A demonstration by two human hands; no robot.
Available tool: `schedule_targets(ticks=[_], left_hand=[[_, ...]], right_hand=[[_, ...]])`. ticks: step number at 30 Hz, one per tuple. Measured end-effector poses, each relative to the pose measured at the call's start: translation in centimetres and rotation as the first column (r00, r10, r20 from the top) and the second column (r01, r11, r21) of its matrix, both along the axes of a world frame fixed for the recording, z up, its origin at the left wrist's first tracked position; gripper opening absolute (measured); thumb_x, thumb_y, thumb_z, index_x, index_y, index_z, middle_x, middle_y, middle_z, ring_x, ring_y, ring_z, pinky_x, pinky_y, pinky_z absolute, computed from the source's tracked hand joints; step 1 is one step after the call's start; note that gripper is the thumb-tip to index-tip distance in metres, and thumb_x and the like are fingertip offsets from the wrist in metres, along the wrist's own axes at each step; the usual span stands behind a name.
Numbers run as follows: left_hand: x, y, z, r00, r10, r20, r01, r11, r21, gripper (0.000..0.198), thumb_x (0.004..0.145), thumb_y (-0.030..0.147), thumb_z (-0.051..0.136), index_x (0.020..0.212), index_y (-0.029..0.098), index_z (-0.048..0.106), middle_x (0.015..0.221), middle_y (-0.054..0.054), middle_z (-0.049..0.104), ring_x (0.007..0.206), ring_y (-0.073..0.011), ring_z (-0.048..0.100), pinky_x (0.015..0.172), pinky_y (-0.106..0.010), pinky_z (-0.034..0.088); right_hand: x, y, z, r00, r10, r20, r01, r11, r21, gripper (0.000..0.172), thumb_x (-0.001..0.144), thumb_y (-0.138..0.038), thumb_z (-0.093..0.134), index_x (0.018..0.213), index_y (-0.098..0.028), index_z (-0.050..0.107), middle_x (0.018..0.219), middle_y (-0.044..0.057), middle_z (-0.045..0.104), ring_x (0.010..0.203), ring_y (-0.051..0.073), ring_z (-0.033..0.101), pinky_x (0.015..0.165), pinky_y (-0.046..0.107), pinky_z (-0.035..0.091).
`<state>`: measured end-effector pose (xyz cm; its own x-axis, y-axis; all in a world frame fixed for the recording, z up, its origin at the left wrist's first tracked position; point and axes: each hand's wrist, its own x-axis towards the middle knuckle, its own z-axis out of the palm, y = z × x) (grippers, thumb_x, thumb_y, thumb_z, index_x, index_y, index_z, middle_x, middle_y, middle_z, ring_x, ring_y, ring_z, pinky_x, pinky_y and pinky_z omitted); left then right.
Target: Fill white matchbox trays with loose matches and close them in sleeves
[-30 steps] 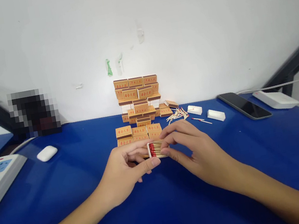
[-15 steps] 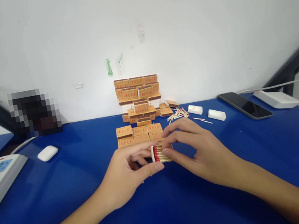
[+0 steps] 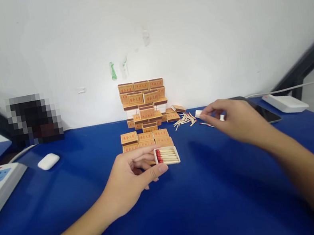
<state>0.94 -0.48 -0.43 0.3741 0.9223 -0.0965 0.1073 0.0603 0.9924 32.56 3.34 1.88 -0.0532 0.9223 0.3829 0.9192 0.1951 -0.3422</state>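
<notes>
My left hand (image 3: 133,176) holds an open matchbox drawer (image 3: 177,155) between thumb and fingers. Red-headed matches (image 3: 168,155) lie side by side in it, heads toward the left hand. My right hand (image 3: 227,119) is over at the right, with thumb and fingertips brought together at a small white tray (image 3: 198,113). Those fingers partly cover the tray, and whatever they pinch is too small to make out. Beside them lie a pile of loose matches (image 3: 185,119) and another stray match (image 3: 207,124). A second white piece (image 3: 222,117) is mostly hidden behind the right hand.
Stacked matchboxes (image 3: 146,111) stand against the wall, and flat rows of matchboxes (image 3: 145,136) lie before them. A phone (image 3: 265,110) and a white device (image 3: 286,102) are at right. At left are a white earbud case (image 3: 48,161) and a power strip (image 3: 2,189).
My right hand has left the matches in the drawer and moved right to the white tray. The left hand keeps its hold on the drawer, with little movement.
</notes>
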Motion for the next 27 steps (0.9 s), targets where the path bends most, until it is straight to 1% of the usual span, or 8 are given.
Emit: schedule_targets(ticks=[3,5,7,10,14,20,25,27], left_hand=[[-0.1,-0.1,0.2,1.000,-0.006,-0.004,0.006,1.000,-0.002,0.054,0.079,0.038,0.090,0.128,0.019,0.076,0.095,-0.008,0.081,0.062,-0.0122,0.065,0.046,-0.019,0.050],[-0.1,-0.2,0.4,1.000,-0.021,-0.006,0.021,1.000,0.008,0.053,0.080,0.038,0.089,0.128,0.020,0.076,0.095,-0.008,0.081,0.063,-0.0122,0.065,0.047,-0.019,0.050],[-0.1,-0.3,0.4,1.000,-0.029,-0.002,0.029,0.999,0.017,0.053,0.080,0.038,0.089,0.129,0.020,0.076,0.095,-0.008,0.081,0.063,-0.0119,0.064,0.047,-0.019,0.050],[-0.1,-0.3,0.4,1.000,-0.029,0.004,0.029,0.999,0.015,0.053,0.080,0.038,0.089,0.128,0.021,0.077,0.098,-0.008,0.081,0.062,-0.0115,0.065,0.047,-0.019,0.050],[-0.2,-0.2,0.2,0.999,-0.037,-0.003,0.037,0.999,0.005,0.052,0.080,0.039,0.089,0.127,0.022,0.077,0.100,-0.007,0.081,0.063,-0.0115,0.066,0.048,-0.018,0.050],[-0.2,-0.1,0.1,0.999,-0.041,-0.007,0.041,0.999,0.011,0.050,0.080,0.039,0.089,0.126,0.021,0.078,0.098,-0.007,0.081,0.063,-0.0119,0.065,0.048,-0.019,0.050],[-0.1,-0.1,0.2,0.999,-0.040,-0.012,0.040,0.999,0.005,0.050,0.080,0.038,0.089,0.125,0.020,0.078,0.097,-0.007,0.081,0.063,-0.0118,0.065,0.048,-0.018,0.049],[-0.2,-0.1,0.3,0.999,-0.046,-0.012,0.046,0.999,0.009,0.049,0.081,0.037,0.089,0.126,0.020,0.078,0.098,-0.007,0.081,0.063,-0.0115,0.065,0.048,-0.018,0.049]], right_hand=[[4.4,1.8,-0.5,0.978,-0.104,0.181,0.149,0.955,-0.257,0.014,0.089,-0.030,0.068,0.081,-0.022,0.076,0.080,0.008,0.077,0.069,0.024,0.068,0.063,0.037,0.046],[6.0,2.4,-1.0,0.978,-0.079,0.192,0.149,0.912,-0.383,0.014,0.088,-0.030,0.070,0.078,-0.021,0.074,0.081,0.009,0.078,0.070,0.023,0.068,0.064,0.036,0.048],[6.4,2.6,-1.6,0.981,-0.055,0.185,0.134,0.887,-0.443,0.015,0.089,-0.029,0.069,0.077,-0.021,0.073,0.082,0.008,0.077,0.071,0.022,0.069,0.066,0.035,0.048],[5.9,2.6,-2.2,0.982,-0.036,0.186,0.116,0.890,-0.441,0.016,0.092,-0.027,0.064,0.080,-0.020,0.073,0.083,0.008,0.077,0.073,0.022,0.069,0.067,0.035,0.048],[5.1,2.6,-2.8,0.985,0.049,0.163,0.021,0.915,-0.404,0.020,0.095,-0.029,0.059,0.085,-0.020,0.073,0.084,0.008,0.077,0.073,0.021,0.068,0.066,0.034,0.047],[5.1,3.2,-3.7,0.976,0.049,0.212,0.016,0.955,-0.296,0.015,0.092,-0.026,0.059,0.085,-0.022,0.071,0.090,0.008,0.076,0.077,0.022,0.067,0.068,0.034,0.046],[5.4,3.6,-4.3,0.985,0.020,0.171,0.015,0.980,-0.201,0.019,0.089,-0.039,0.066,0.091,-0.020,0.070,0.094,0.011,0.076,0.079,0.024,0.067,0.070,0.036,0.049],[5.4,3.7,-4.4,0.988,0.041,0.150,-0.008,0.977,-0.215,0.021,0.091,-0.040,0.064,0.091,-0.021,0.072,0.093,0.011,0.076,0.078,0.024,0.067,0.069,0.036,0.049]])
